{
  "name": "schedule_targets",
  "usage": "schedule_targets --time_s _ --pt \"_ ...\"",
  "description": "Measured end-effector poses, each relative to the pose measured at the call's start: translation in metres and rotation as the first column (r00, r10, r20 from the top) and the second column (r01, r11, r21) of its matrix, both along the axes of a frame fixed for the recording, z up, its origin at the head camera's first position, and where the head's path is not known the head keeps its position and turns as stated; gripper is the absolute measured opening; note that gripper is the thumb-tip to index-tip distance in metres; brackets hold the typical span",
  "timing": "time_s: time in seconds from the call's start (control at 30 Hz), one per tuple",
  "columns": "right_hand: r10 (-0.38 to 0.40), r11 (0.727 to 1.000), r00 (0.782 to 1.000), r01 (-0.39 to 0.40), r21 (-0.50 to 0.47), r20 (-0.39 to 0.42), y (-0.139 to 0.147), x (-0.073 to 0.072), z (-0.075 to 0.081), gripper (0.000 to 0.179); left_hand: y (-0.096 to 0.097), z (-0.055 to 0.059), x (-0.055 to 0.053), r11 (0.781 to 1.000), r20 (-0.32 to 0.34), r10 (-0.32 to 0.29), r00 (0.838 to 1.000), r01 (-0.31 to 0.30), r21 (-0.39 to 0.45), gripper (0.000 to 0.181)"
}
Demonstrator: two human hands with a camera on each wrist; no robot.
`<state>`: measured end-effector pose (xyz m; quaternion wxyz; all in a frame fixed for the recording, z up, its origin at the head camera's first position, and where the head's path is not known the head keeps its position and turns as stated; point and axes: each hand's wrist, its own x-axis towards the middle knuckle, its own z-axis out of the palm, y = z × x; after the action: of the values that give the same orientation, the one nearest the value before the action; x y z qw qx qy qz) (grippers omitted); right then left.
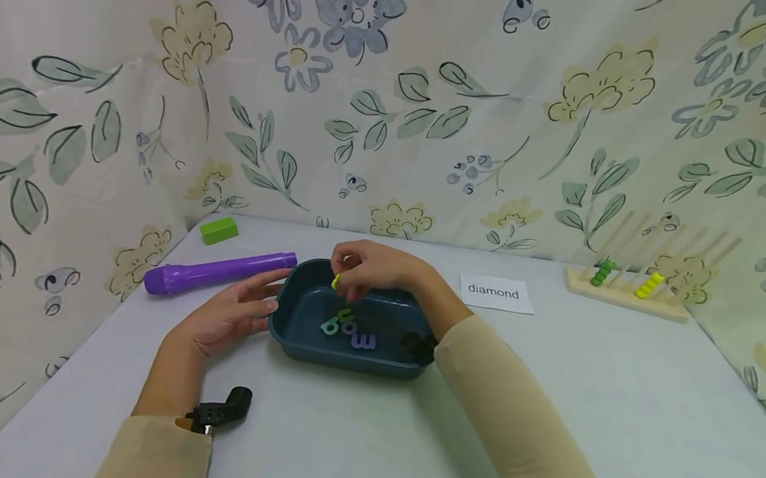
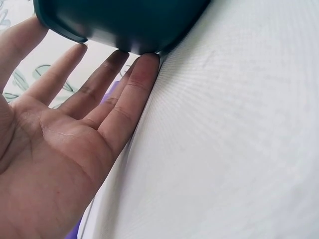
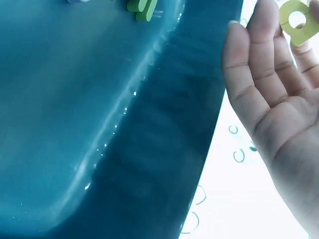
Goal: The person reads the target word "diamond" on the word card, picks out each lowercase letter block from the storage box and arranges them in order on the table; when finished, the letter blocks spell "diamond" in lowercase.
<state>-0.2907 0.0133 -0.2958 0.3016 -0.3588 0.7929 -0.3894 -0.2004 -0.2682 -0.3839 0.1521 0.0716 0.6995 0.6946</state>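
My right hand [image 1: 371,271] is raised over the far left part of a dark blue plastic tub [image 1: 349,361]. Its fingertips pinch a yellow letter piece [image 3: 297,21] with a round hole, partly covered by the fingers. Inside the tub lie a lilac letter m [image 1: 363,341], a teal letter [image 1: 329,326], a green letter [image 1: 346,315] and a lilac ring-shaped letter [image 1: 349,328]. Fingertips of my left hand [image 1: 230,314] touch the tub's left end, fingers extended along its outer wall. From the left wrist, the left palm [image 2: 60,149] shows holding nothing.
Behind the left hand lies a purple toy microphone [image 1: 219,273], with a green block [image 1: 219,230] farther back. A card reading "diamond" [image 1: 495,294] is right of the tub. A wooden peg stand [image 1: 626,294] with green and yellow beads stands far right. A floral curtain [image 1: 390,122] hangs behind.
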Motion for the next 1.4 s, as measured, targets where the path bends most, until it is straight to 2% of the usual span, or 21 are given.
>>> schedule_targets --time_s 0.17,0.4,0.8,1.0,1.2,1.4 --pt "-0.005 1.0 0.999 0.005 -0.013 -0.038 0.007 0.002 0.005 0.009 0.001 0.0 0.0 1.0 0.003 0.001 1.0 -0.001 0.002 0.068" --pt "-0.001 1.0 0.995 -0.001 -0.019 -0.1 0.015 0.004 0.015 0.013 0.002 -0.001 0.0 1.0 -0.001 -0.002 1.0 0.002 0.005 0.069" --pt "-0.065 0.995 0.985 0.052 -0.084 -0.162 0.045 0.017 0.029 0.014 0.001 -0.004 -0.001 1.0 -0.024 -0.018 1.0 0.018 0.004 0.069" --pt "-0.151 0.984 0.967 0.126 -0.127 -0.208 0.065 0.022 0.034 0.017 0.002 -0.004 -0.001 1.0 -0.023 -0.014 1.0 0.014 -0.006 0.069" --pt "-0.23 0.956 0.959 0.191 -0.223 -0.166 0.083 0.028 0.036 0.022 0.001 -0.003 0.001 1.0 -0.019 -0.012 1.0 0.012 -0.012 0.07" --pt "-0.317 0.93 0.942 0.286 -0.233 -0.108 0.096 0.033 0.031 0.028 0.002 0.0 0.001 1.0 -0.019 -0.006 1.0 0.006 -0.015 0.07"
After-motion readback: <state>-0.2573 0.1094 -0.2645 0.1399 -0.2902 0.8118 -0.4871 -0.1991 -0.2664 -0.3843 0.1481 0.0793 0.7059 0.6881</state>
